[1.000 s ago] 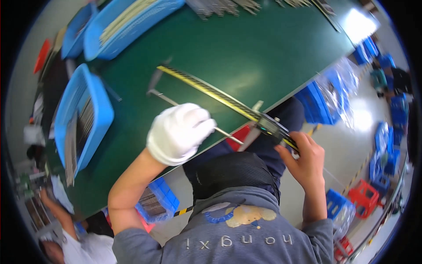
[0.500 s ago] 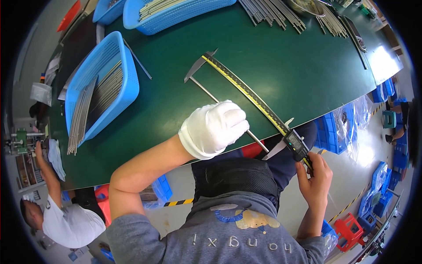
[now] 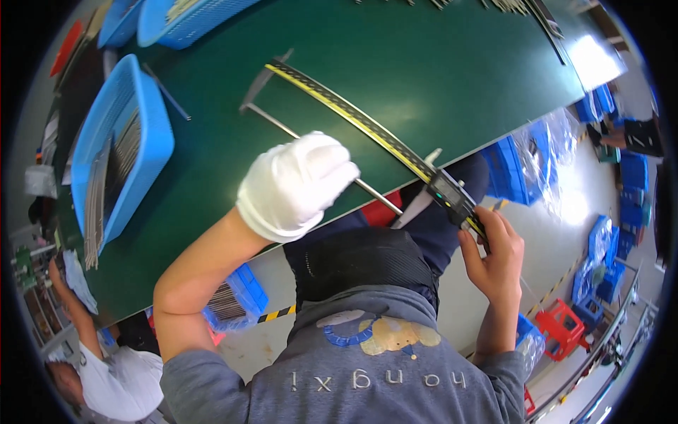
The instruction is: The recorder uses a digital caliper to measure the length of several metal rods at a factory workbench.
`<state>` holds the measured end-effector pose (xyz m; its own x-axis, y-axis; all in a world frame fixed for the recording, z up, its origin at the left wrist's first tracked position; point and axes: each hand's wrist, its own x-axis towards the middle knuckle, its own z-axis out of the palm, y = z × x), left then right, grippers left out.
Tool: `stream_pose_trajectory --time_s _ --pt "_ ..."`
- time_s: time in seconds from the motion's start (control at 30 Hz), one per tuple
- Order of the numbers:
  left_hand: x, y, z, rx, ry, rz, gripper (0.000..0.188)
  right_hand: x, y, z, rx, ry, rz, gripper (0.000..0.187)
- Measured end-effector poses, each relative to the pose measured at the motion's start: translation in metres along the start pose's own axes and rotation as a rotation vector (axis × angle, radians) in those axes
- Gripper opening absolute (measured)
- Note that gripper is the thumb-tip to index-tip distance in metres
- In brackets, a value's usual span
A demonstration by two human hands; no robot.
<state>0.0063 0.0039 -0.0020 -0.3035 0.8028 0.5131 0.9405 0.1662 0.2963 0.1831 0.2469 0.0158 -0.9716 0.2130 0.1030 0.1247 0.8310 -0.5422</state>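
My left hand [image 3: 300, 185], in a white glove, is closed round a thin metal rod [image 3: 379, 193] over the front part of the green table. The bare right hand [image 3: 496, 256] grips a long digital caliper [image 3: 357, 119] by its display end, beyond the table's front edge. Its fixed jaw [image 3: 258, 87] points left over the table, close to the rod's far end. The sliding jaw [image 3: 415, 207] sits by the rod's near end, above my lap. Whether both rod ends touch the jaws I cannot tell. The glove hides the rod's middle.
A blue perforated basket [image 3: 157, 134] with metal rods stands at the left of the green table [image 3: 424, 71]. Another blue basket [image 3: 205, 25] is at the far left. Further rods lie along the far edge. A co-worker [image 3: 116, 378] is at the left; blue crates [image 3: 510, 169] stand right.
The whole view has shifted, so the table and baskets appear further left and higher. Both hands keep their grips, with the rod still lying between the caliper's jaws.
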Motion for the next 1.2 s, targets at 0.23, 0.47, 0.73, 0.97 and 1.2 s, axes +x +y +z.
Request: stream_pose_trajectory --time_s 0.23,0.47,0.73,0.97,1.2 --pt "-0.001 0.002 -0.004 -0.061 -0.024 -0.036 0.03 0.0 0.002 0.003 -0.012 0.013 -0.035 0.027" --pt "0.001 0.003 -0.007 -0.073 -0.113 -0.108 0.034 0.002 0.003 0.003 -0.069 0.026 -0.021 0.029" --pt "0.006 0.003 -0.009 -0.029 -0.03 0.004 0.029 0.004 -0.001 0.006 -0.094 0.006 -0.011 0.03" --pt "0.006 0.009 -0.013 -0.017 -0.154 -0.021 0.038 0.0 -0.007 0.004 -0.077 -0.021 0.008 0.031" --pt "0.014 0.021 -0.009 -0.042 -0.271 -0.065 0.047 0.004 -0.004 0.003 -0.072 -0.005 -0.008 0.033"
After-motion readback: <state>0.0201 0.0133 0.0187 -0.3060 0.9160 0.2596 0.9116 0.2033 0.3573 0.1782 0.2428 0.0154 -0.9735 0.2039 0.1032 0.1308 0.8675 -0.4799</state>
